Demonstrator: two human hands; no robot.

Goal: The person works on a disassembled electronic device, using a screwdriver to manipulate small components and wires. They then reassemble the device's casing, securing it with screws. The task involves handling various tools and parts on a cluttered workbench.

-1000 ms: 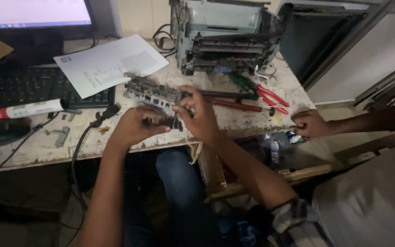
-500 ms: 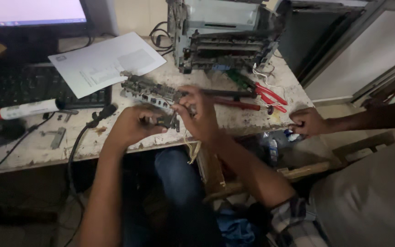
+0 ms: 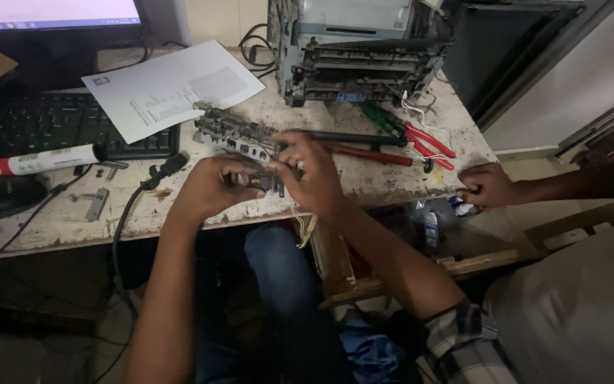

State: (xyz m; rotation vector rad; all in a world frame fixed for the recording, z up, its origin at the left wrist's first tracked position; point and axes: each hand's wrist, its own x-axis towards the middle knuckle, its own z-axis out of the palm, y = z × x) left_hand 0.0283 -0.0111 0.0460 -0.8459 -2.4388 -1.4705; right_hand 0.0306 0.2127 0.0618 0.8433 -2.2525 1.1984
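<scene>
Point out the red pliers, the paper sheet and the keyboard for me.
red pliers [image 3: 431,139], head view, on the red handles.
paper sheet [image 3: 168,85], head view, on the middle of the sheet.
keyboard [image 3: 30,128], head view, on the keys left of the sheet.

Long grey metal printer assembly [image 3: 239,135] lies diagonally on the worn white desk, far end toward the paper sheet. Near end sits between both hands (mostly hidden there), small dark part showing.
</scene>
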